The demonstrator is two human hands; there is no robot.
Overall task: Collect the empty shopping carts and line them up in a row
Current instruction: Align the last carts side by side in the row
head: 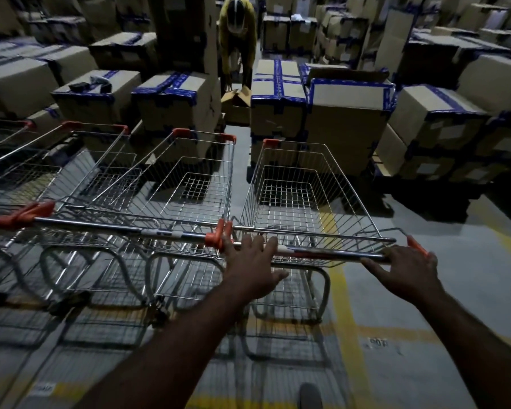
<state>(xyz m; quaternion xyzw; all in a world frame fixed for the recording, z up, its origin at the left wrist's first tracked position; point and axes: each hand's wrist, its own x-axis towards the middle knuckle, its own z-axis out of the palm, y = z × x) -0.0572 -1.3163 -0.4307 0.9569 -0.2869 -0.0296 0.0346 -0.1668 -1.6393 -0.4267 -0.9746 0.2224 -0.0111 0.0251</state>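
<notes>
Head view, carts: four empty shopping carts stand side by side facing stacked cardboard boxes; the rightmost cart is just beside the neighbour cart, their orange handle ends almost touching.
Head view, left hand: fingers spread and straight, laid over the left part of the cart handle, not wrapped round it.
Head view, right hand: on the handle's right end, thumb splayed along the bar; the fingertips are hidden behind it, so I cannot tell whether it clasps.
Head view, surroundings: another person bends over an open box in the aisle ahead.
Step in hand: probably settling the rightmost cart into the row.
Next move: its handle sits nearer the camera than the neighbour's, so likely a short, straight push forward to level the handles, without drifting into the boxes.
</notes>
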